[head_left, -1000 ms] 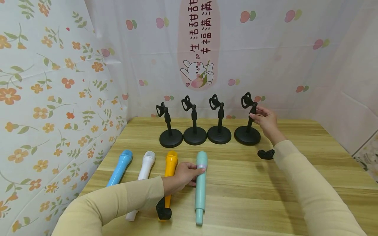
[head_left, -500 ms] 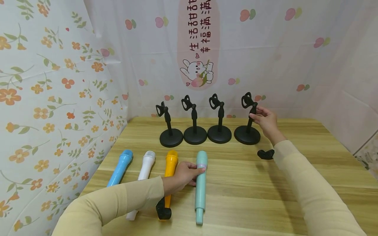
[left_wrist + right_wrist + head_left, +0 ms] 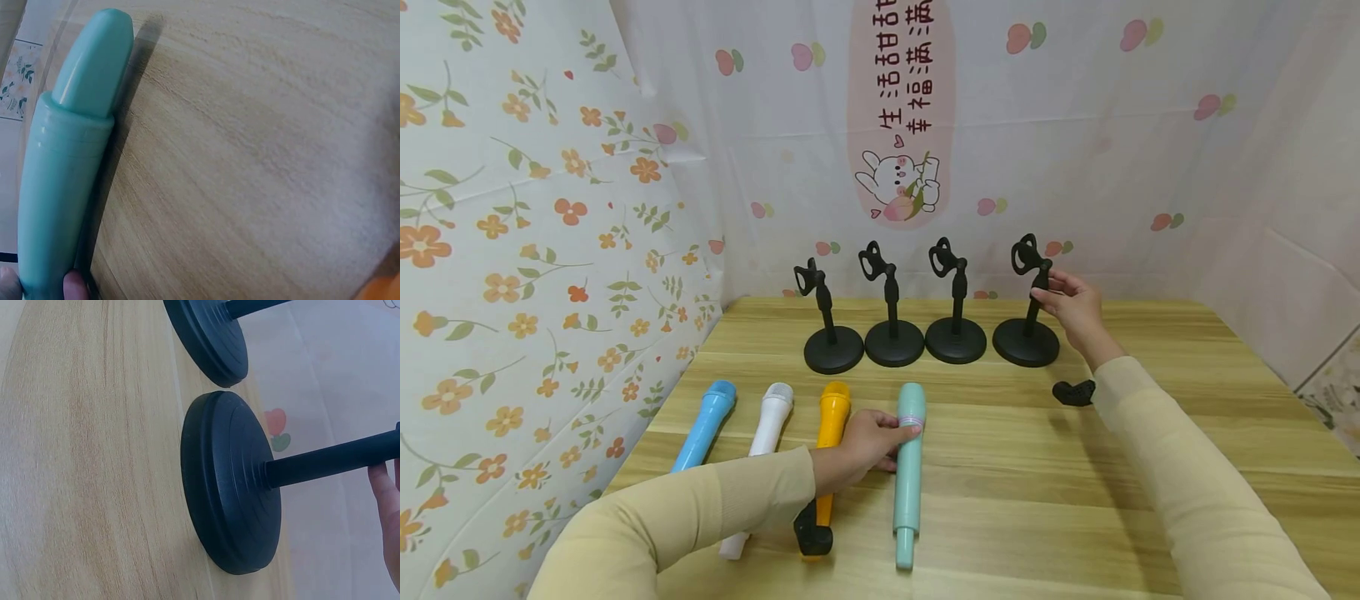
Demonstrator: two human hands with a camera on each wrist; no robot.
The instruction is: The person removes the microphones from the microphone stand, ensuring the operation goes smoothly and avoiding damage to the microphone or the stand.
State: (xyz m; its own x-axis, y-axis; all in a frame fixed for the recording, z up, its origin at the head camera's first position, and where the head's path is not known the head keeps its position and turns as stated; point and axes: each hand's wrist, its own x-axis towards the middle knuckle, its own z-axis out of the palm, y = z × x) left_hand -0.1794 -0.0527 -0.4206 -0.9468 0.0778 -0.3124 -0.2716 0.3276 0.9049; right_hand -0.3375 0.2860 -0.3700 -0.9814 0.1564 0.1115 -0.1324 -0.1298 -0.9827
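My left hand [image 3: 867,443] grips a mint green microphone [image 3: 907,483] near its head, thumb across the top. The microphone lies lengthwise on the table, its narrower tail end pointing toward me; that tail [image 3: 97,65] fills the upper left of the left wrist view. At the back right, my right hand [image 3: 1075,310] pinches the upper pole of a black desktop microphone stand [image 3: 1027,343], just under its clip [image 3: 1026,253]. The stand's round base [image 3: 234,481] sits flat on the table in the right wrist view, and fingertips [image 3: 382,481] touch its pole.
Three more black stands [image 3: 956,340] line up to the left. Yellow [image 3: 832,417], white [image 3: 771,425] and blue [image 3: 706,423] microphones lie left of the mint one, partly hidden by my left sleeve [image 3: 700,504]. A patterned cloth [image 3: 1075,150] hangs behind the table [image 3: 1030,508].
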